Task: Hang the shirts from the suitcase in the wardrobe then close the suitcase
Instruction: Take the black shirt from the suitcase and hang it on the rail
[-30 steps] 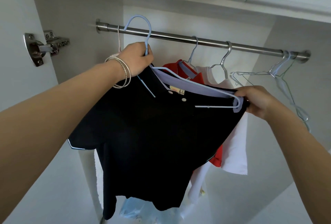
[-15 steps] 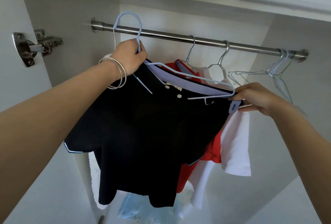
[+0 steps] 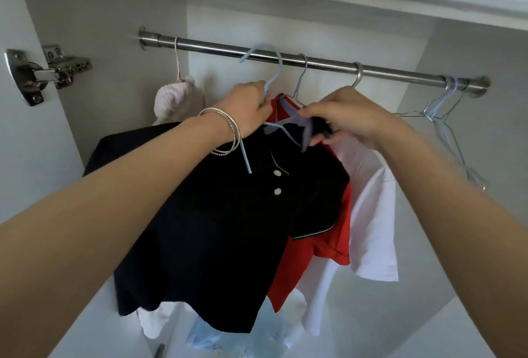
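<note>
The black short-sleeved polo shirt with white buttons [image 3: 228,214] hangs on a pale blue wire hanger [image 3: 268,71] inside the white wardrobe [image 3: 114,14]. The hanger's hook overlaps the horizontal steel rail [image 3: 314,61] left of centre; whether it bears on the rail cannot be told. The shirt's lower hem hangs free above the wardrobe floor, where a pale blue bag-like item [image 3: 228,337] lies, blurred.

Just right of the black shirt, and partly behind it, a red shirt [image 3: 308,257] hangs on its own blue hanger; a white T-shirt [image 3: 371,214] hangs next to it on a grey wire hanger. Several bare wire hangers [image 3: 445,106] bunch at the right end of the rail, well apart from the shirts, with open rail between them and the white T-shirt. At the left end of the rail, a pinkish-white fabric item [image 3: 177,100] hangs on a thin loop; open rail lies between it and the blue hook.

The left hand [image 3: 248,109], wearing silver bangles [image 3: 225,131] on the wrist, grips the hanger neck below the hook. The right hand [image 3: 343,117] pinches the lilac-lined collar [image 3: 303,126] of the black shirt, fingers curled down. Both forearms reach upward and converge at the collar.

A metal door hinge [image 3: 43,71] is fixed at the left wall.
</note>
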A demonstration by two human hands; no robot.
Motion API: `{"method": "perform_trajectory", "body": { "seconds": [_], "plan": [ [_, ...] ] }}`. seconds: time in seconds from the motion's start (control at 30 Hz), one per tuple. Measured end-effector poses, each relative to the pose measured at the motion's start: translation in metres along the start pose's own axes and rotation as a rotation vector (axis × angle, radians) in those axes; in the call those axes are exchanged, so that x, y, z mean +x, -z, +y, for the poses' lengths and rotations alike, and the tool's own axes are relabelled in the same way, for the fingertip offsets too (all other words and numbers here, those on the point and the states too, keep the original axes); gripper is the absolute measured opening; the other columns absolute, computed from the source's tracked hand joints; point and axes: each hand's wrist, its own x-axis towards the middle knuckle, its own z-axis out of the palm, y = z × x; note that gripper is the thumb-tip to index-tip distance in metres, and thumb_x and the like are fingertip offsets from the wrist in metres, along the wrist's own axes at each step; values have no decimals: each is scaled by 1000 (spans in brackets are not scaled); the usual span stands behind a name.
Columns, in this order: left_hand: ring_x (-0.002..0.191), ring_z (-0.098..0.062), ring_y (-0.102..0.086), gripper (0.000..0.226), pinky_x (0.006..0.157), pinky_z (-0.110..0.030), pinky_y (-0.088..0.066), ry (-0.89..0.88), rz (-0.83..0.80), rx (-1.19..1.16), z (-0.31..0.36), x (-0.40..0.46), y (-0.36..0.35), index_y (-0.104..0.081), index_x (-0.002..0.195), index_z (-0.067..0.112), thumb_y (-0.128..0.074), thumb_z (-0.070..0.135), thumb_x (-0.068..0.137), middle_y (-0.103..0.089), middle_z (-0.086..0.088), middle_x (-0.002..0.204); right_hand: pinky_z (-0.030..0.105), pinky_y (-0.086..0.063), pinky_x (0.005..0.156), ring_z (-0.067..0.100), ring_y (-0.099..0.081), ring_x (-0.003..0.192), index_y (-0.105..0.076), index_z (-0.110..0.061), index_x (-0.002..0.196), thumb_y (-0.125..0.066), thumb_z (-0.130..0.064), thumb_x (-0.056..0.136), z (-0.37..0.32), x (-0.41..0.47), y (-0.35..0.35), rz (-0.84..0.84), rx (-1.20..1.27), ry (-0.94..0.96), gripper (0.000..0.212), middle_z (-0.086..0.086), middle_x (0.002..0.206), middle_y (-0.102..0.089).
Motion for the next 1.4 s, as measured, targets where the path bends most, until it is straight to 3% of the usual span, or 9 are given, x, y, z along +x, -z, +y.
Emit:
{"method": "perform_trajectory", "body": {
  "seconds": [0.23, 0.4, 0.53, 0.63, 0.8, 0.93, 1.07, 1.2, 1.4],
  "plan": [
    [81, -19, -52, 25, 76, -27, -43, 87, 61, -373, -16, -1, 17, -51, 71, 17, -41, 3, 89, -53, -1, 74, 23, -40, 92, 10, -53, 109, -56, -19, 125, -57, -35, 91, 38, 0, 2, 18, -356, 211, 38, -3, 120, -57],
    [82, -15, -50, 2, 75, -23, -42, 47, 36, -435, -19, 2, 20, -51, 90, 17, -49, 16, 90, -50, 7, 77, 18, -45, 72, -5, -57, 72, -68, -22, 96, -52, -34, 95, 58, 4, -3, 258, -241, 308, 20, -23, 71, -62],
    [111, -21, -51, 82, 90, -28, -40, 86, -215, -184, -33, -10, 22, -30, 135, 23, -74, 45, 69, -49, -4, 117, 38, -48, 81, 16, -61, 80, -71, -25, 89, -55, -44, 90, 71, 10, 21, 414, -220, 248, 25, -6, 78, -65],
    [128, -29, -43, 118, 108, -39, -37, 144, -461, 134, -57, -19, 15, -7, 143, 29, -84, 44, 55, -39, -11, 141, 28, -46, 74, -1, -57, 65, -69, -20, 85, -57, -40, 91, 75, 10, 39, 454, -140, 233, 24, -6, 71, -63],
    [109, -37, -55, 63, 95, -40, -45, 151, -323, 374, -76, -13, 9, -43, 131, 6, -71, 14, 76, -61, -20, 118, 4, -40, 56, -10, -51, 48, -68, -9, 85, -56, -30, 93, 82, 4, 55, 502, -116, 191, 25, 8, 75, -61],
    [69, -7, -59, 15, 61, -12, -42, 183, -276, 273, -85, -3, 27, -69, 91, 3, -58, -2, 81, -60, -6, 78, 15, -46, 61, -11, -54, 50, -69, -12, 85, -57, -33, 92, 93, -4, 68, 472, -164, 138, 25, 2, 70, -62],
    [86, -16, -67, 8, 80, -13, -48, 198, -386, 177, -81, -3, 32, -71, 86, 12, -66, 10, 80, -68, -4, 78, 23, -47, 80, -7, -60, 64, -71, -21, 90, -60, -32, 90, 102, -10, 75, 449, -174, 117, 16, 0, 84, -69],
    [95, -26, -62, 53, 88, -29, -47, 166, -538, 208, -65, -10, -4, -66, 101, 11, -72, 51, 68, -66, -7, 99, 20, -48, 72, -12, -58, 55, -73, -21, 85, -60, -35, 89, 105, -10, 76, 491, -149, 82, 19, -8, 70, -68],
    [94, -36, -59, 44, 77, -37, -47, 108, -267, 328, -67, 2, -18, -61, 96, 0, -71, 38, 75, -63, -21, 98, -3, -41, 57, -17, -57, 56, -70, -23, 87, -61, -32, 90, 104, -13, 73, 567, -50, 67, 13, -22, 65, -67]
  ]
}}
